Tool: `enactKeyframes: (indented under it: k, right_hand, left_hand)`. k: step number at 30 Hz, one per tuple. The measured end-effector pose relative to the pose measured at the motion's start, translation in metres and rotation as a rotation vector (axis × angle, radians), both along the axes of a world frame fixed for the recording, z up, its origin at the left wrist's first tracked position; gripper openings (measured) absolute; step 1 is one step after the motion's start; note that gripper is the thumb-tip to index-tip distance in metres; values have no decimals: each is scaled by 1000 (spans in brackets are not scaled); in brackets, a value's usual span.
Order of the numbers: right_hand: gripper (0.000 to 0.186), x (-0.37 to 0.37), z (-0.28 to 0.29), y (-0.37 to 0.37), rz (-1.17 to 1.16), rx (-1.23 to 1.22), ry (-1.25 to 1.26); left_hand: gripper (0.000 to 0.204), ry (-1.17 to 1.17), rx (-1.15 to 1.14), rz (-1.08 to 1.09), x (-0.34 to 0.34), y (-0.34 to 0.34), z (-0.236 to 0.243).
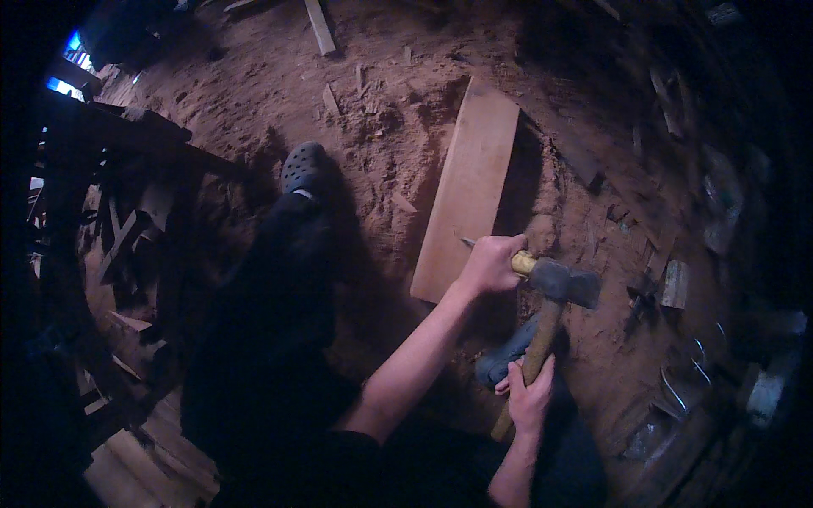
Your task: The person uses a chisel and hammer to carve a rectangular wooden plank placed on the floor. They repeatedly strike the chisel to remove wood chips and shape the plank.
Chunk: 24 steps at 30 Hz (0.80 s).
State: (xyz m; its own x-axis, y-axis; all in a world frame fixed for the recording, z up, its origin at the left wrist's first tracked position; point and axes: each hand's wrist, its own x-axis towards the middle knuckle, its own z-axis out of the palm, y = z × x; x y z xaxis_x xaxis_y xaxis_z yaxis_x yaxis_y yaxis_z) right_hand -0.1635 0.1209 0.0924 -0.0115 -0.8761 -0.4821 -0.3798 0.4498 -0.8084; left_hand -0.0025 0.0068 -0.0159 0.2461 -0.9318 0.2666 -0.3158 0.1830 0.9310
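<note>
My left hand [493, 264] grips a chisel [522, 263] by its yellow handle, with the metal blade pointing left onto a wooden board [461, 169] that lies lengthwise on the dirt. My right hand [527, 391] is closed round the long wooden handle of a hammer [566, 284]. The dark hammer head is right beside the butt of the chisel handle; whether they touch I cannot tell.
My shoe [303, 165] is on the dirt [381, 51] left of the board, another [506, 349] below it. Dark wooden framing [127, 144] and scrap wood line the left; offcuts [675, 284] and bent wire [677, 389] lie at the right.
</note>
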Motion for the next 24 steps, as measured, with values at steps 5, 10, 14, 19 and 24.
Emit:
enactKeyframes:
  k: [5, 10, 14, 19, 24]
  right_hand:
    - [35, -38, -29, 2, 176, -180, 338]
    - [28, -21, -40, 14, 65, -419, 200]
    - [28, 18, -8, 11, -299, -334, -5]
    - [32, 3, -20, 5, 114, -514, 633]
    - [45, -3, -24, 19, -194, -294, 219]
  left_hand:
    - [27, -7, -20, 1, -6, -3, 4]
    - [28, -16, -39, -16, -4, 0, 0]
    - [29, 29, -32, -11, -1, 1, -8]
    - [29, 37, -34, -25, 2, 3, -7]
    - [28, -8, -45, -28, -3, -1, -7]
